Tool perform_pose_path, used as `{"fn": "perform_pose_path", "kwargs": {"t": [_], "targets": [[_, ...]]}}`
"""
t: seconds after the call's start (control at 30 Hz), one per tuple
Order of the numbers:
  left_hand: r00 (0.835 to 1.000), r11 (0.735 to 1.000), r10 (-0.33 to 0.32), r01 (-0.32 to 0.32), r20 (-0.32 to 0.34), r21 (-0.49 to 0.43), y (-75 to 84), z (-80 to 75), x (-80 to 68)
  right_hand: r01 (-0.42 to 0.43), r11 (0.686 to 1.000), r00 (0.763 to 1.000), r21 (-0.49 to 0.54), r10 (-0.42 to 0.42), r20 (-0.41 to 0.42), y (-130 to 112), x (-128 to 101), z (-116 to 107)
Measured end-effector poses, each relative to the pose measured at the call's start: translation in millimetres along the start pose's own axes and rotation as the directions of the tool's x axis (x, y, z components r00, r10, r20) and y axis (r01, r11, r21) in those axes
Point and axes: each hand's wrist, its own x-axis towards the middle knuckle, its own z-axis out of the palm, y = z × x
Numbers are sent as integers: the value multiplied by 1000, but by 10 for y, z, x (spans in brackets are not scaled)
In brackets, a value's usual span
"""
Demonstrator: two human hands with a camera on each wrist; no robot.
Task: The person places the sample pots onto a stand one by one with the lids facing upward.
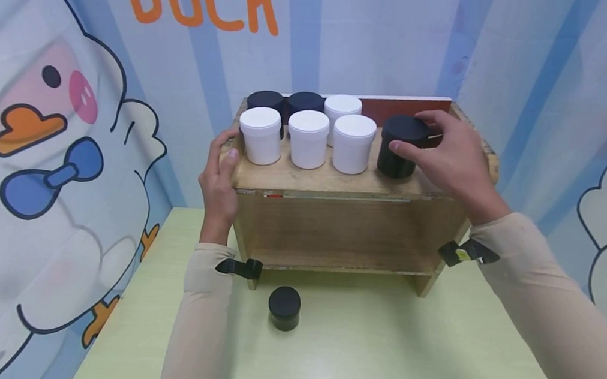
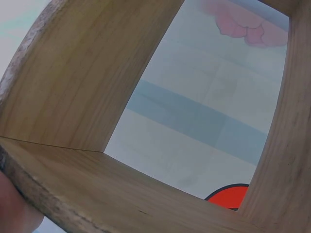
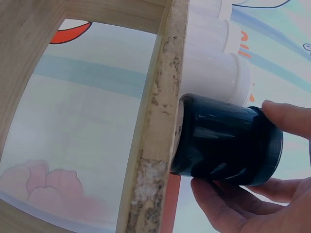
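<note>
My right hand [image 1: 455,154] holds a black lidded jar [image 1: 400,156] between thumb and fingers, at the right end of a wooden shelf's top board [image 1: 304,180]. In the right wrist view the black jar [image 3: 223,141] has its base at the board's edge; whether it bears on the wood I cannot tell. My left hand [image 1: 221,179] grips the shelf's left end, thumb on the near side. A front row of white jars [image 1: 261,140] [image 1: 307,145] [image 1: 351,148] stands left of the held jar. Behind them are two black jars [image 1: 266,99] [image 1: 306,101] and a white one [image 1: 343,107].
Another black jar [image 1: 284,309] stands on the pale green table [image 1: 354,350] before the shelf. Below the top board is an open compartment [image 1: 343,232]. A reddish-brown back strip [image 1: 392,110] runs behind the jars, and a printed duck curtain [image 1: 382,34] hangs around the table.
</note>
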Motion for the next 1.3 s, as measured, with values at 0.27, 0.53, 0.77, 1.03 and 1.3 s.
{"fn": "perform_pose_path", "kwargs": {"t": [0.27,0.53,0.77,1.03,1.3], "targets": [[1000,1000,-3,3,0,-4,-7,-6,3,-8,999,999,-52,10,35,-20,100,-9],[1000,1000,-17,17,3,-1,2,-11,-1,-21,999,998,-32,23,65,-38,209,-32],[1000,1000,-14,14,2,0,-9,-12,0,-63,997,992,-53,69,107,-68,319,-42],[1000,1000,1,-1,-2,-1,-11,-5,5,-87,996,991,-37,90,103,-79,444,-44],[1000,1000,-4,4,5,4,-11,1,5,-87,995,988,-52,92,121,-77,523,-27]]}}
